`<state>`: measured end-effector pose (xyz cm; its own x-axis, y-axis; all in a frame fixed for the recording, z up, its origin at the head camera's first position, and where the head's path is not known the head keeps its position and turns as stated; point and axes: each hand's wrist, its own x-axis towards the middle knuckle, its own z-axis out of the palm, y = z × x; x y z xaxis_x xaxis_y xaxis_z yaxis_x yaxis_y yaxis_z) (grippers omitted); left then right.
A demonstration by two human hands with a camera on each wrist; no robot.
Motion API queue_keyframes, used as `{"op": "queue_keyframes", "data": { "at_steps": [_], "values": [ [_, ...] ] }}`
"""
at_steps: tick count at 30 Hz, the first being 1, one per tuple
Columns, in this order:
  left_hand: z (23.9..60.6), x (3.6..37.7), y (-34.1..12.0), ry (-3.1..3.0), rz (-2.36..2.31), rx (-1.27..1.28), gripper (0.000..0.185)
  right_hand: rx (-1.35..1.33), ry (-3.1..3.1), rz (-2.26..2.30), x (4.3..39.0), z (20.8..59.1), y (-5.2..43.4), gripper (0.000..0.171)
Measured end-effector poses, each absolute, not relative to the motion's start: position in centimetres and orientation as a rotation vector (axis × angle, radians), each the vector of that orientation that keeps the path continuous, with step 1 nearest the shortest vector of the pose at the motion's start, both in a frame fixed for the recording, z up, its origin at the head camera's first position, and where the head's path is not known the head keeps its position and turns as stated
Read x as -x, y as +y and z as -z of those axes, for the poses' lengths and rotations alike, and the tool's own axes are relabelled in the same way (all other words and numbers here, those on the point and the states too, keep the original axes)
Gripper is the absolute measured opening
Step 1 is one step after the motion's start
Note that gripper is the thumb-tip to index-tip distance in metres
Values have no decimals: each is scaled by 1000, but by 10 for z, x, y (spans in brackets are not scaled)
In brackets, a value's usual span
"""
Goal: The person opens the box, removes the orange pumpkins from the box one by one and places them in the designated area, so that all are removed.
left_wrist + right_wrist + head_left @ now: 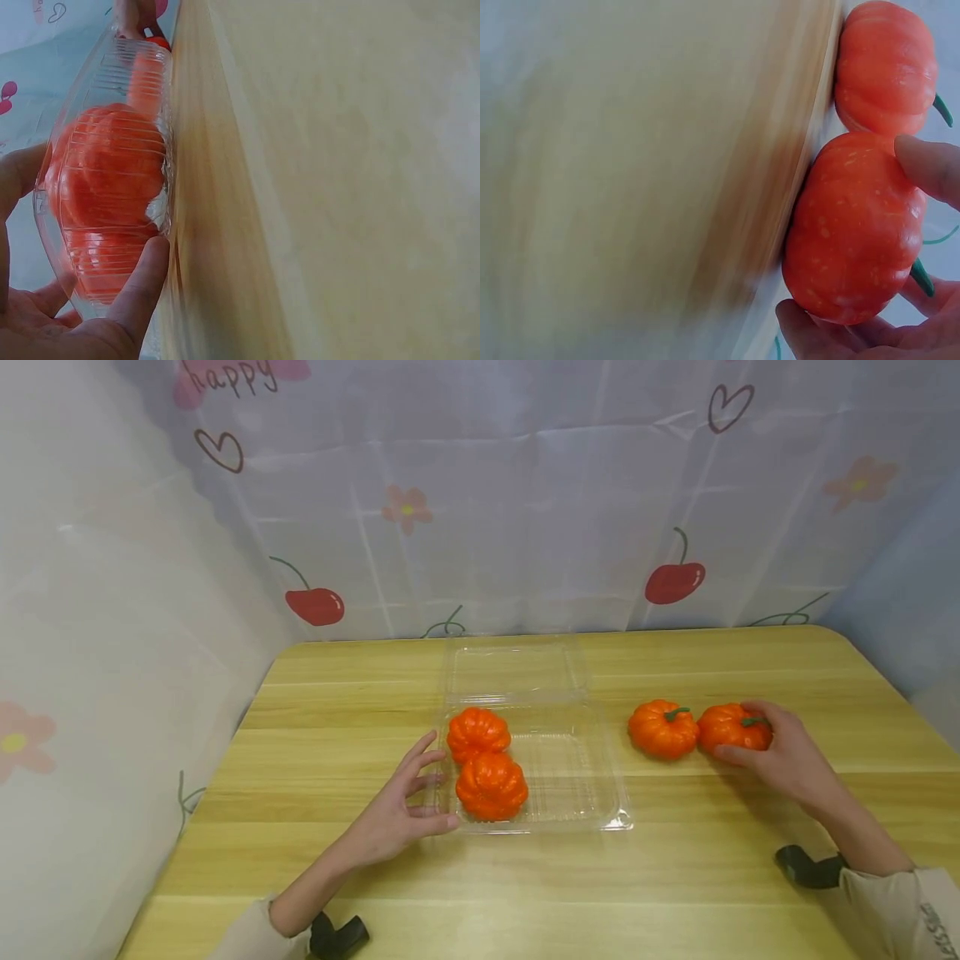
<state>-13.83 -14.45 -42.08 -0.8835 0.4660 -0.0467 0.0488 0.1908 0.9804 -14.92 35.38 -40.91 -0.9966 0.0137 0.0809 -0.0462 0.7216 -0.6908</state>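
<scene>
Clear plastic clamshell container [592, 793] lies open on the wooden table [675, 877], lid folded back toward the curtain. Two toy pumpkins sit in its left half: rear pumpkin [478, 733] and front pumpkin [491, 786], touching each other. The right half of the tray holds nothing.

Two more remain outside, to the right and side by side: the loose pumpkin [663, 728] and the held pumpkin [731, 727].

Left hand [397, 814]: fingers spread and nearly straight, thumb tip resting against the container's near left rim, steadying it; not clamped.

Right hand [780, 756]: fingers and thumb curled round the held pumpkin, which sits on the table.

Judgement: packing about half done, two in and two left; lid unclosed.
</scene>
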Motion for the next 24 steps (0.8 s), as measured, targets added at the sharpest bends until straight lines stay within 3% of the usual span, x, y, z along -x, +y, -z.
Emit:
{"op": "queue_keyframes", "data": {
  "at_steps": [14,24],
  "values": [
    [420,138,-147,2143,-1736,-500,101,-65,-2845,-1127,153,408,354,75],
    [419,138,-145,2149,-1726,-508,102,12,-2852,-1139,143,399,354,89]
  ]
}}
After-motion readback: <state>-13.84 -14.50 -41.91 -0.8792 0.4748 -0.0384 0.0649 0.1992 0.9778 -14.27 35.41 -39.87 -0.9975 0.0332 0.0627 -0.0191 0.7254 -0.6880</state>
